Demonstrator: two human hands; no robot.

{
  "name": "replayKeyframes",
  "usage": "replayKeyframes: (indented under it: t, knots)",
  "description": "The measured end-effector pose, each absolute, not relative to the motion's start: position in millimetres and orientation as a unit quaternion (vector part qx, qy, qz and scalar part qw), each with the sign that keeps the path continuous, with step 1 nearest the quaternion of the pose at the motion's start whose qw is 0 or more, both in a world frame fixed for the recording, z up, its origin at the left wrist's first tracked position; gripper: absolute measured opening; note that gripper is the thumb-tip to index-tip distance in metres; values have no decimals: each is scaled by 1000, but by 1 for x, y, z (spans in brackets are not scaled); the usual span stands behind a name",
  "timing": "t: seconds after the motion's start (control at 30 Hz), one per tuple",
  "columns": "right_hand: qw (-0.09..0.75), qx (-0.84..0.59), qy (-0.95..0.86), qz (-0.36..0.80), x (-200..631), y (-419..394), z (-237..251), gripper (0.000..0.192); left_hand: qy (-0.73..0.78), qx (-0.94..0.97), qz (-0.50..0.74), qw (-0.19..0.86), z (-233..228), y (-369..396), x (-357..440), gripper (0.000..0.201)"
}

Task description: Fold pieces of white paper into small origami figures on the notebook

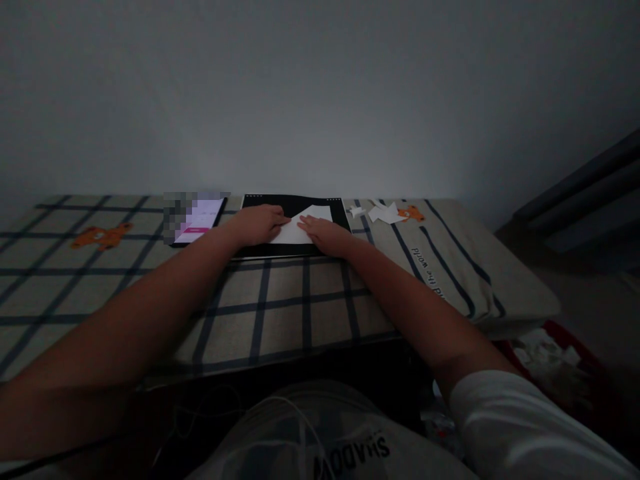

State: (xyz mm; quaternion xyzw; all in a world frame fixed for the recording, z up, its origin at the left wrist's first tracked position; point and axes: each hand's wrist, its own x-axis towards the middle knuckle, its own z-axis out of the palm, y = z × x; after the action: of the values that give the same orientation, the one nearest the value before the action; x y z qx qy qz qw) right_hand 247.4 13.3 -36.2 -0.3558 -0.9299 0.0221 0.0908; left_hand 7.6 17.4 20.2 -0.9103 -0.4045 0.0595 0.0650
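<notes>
Both hands (295, 230) on white paper (303, 225)

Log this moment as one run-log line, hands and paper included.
left hand: flat on white paper | right hand: pressing paper | paper: on black mat | lit phone: left of mat | paper scraps: right

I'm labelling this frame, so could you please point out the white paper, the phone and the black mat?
White paper (306, 225), head view, its bare centre.
Phone (203, 217), head view, lit screen.
Black mat (280, 203), head view, far edge strip.

Bare forearms, short white sleeve (505, 413), pale shirt with dark printed lettering (350, 457), thin white cord (295, 413)
</notes>
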Motion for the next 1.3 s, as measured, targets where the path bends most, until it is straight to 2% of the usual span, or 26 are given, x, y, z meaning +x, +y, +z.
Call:
replayKeyframes:
  t: [0.6,1.07,1.3]
  knots:
    - [109,-352,-928,46,248,20,-44,56,-446,-892,31,64,16,-24,-16,52]
    - [112,-366,-921,72,249,17,-39,57,-494,-862,42,102,11,-55,-18,50]
    - [124,-358,-923,67,252,23,-46,57,-529,-837,65,129,16,-77,-8,42]
